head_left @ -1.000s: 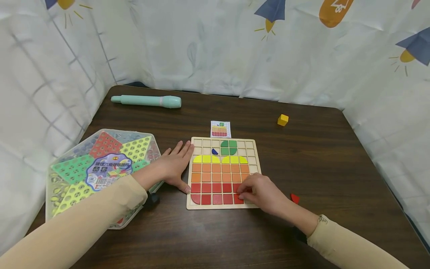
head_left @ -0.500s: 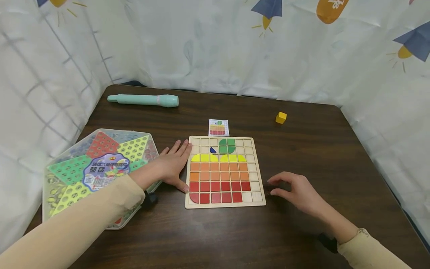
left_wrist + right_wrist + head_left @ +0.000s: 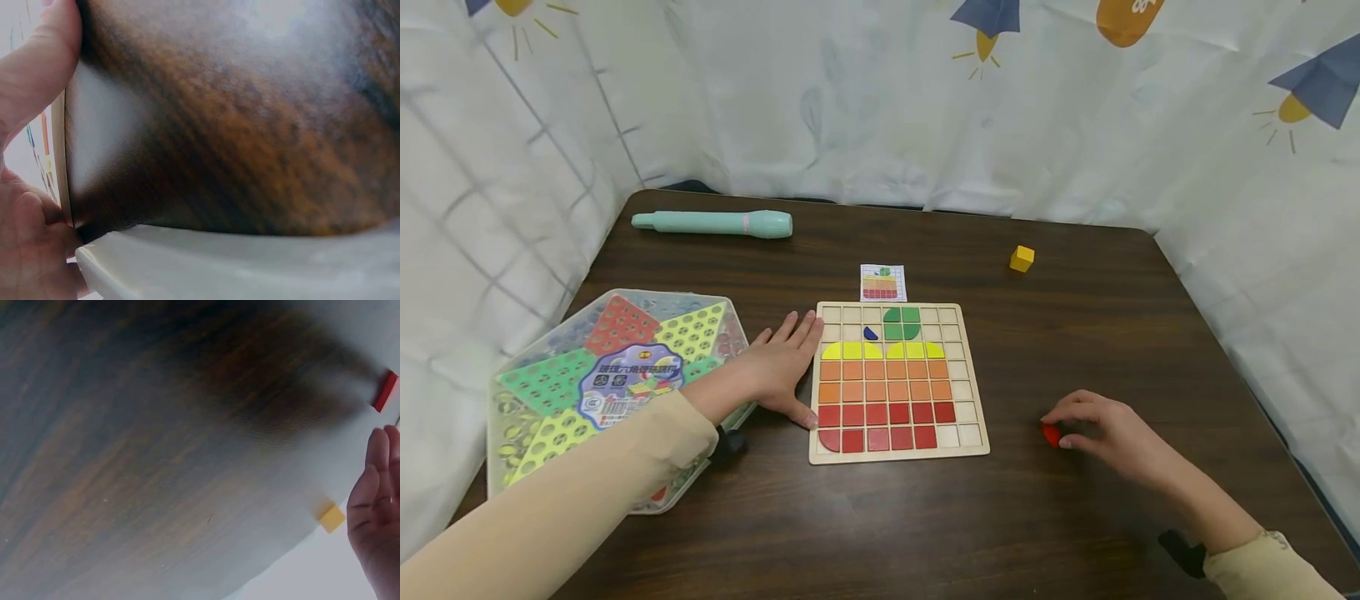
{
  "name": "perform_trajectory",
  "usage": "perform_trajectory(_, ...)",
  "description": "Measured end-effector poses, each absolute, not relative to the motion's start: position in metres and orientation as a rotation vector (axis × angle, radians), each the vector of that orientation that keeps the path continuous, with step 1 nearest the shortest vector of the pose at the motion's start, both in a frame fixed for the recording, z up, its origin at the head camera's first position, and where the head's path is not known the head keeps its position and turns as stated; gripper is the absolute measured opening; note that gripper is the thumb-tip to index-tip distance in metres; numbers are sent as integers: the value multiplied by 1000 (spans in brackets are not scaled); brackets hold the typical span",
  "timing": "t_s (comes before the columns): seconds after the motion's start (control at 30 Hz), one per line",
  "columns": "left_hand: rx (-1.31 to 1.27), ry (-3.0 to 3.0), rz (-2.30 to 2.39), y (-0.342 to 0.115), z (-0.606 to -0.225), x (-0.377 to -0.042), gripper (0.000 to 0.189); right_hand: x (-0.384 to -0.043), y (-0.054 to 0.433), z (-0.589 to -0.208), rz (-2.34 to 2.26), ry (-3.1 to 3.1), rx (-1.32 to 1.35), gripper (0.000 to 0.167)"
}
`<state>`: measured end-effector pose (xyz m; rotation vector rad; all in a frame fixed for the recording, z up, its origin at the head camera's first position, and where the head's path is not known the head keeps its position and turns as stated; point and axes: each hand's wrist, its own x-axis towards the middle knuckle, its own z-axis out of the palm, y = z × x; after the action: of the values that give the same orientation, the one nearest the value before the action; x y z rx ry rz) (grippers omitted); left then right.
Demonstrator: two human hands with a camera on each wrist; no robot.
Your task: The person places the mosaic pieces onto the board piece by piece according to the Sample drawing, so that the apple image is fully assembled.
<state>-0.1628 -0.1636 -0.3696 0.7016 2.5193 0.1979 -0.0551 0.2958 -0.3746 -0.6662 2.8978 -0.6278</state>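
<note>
My left hand rests with spread fingers along the left edge of a wooden grid board. Its fingertips and thumb touch the board's rim. Red, orange and yellow tiles fill most of the lower rows, with green pieces and a small blue piece above. To the right of the board, my right hand reaches over a loose red piece, thumb and fingers around it. In the right wrist view that red piece lies on the table, slightly apart from the fingertips.
A small printed pattern card lies behind the board. At the left sits a hexagonal Chinese checkers box. A pale green tube-shaped object and a yellow cube stand farther back. White curtains surround the table.
My right hand has left the red tiles at the board's lower right and moved rightward to the loose red piece. A red tile stays behind in the second-lowest row. My left hand keeps its place.
</note>
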Motion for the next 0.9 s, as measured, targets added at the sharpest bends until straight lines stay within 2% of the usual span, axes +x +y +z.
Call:
perform_trajectory(0.2, 690, 2519, 196, -163, -371, -163, 143, -56, 297, -378, -602, 2838, -816, 41)
perform_trajectory(0.5, 686, 2526, 186, -163, -371, -164, 143, -57, 293, -383, -568, 2919, -879, 36)
perform_trajectory(0.77, 689, 2524, 186, -163, -371, -163, 142, -59, 291, -384, -582, 2933, -810, 34)
perform_trajectory(0.9, 693, 2521, 191, -163, -372, -164, 142, -59, 289, -383, -594, 2918, -778, 26)
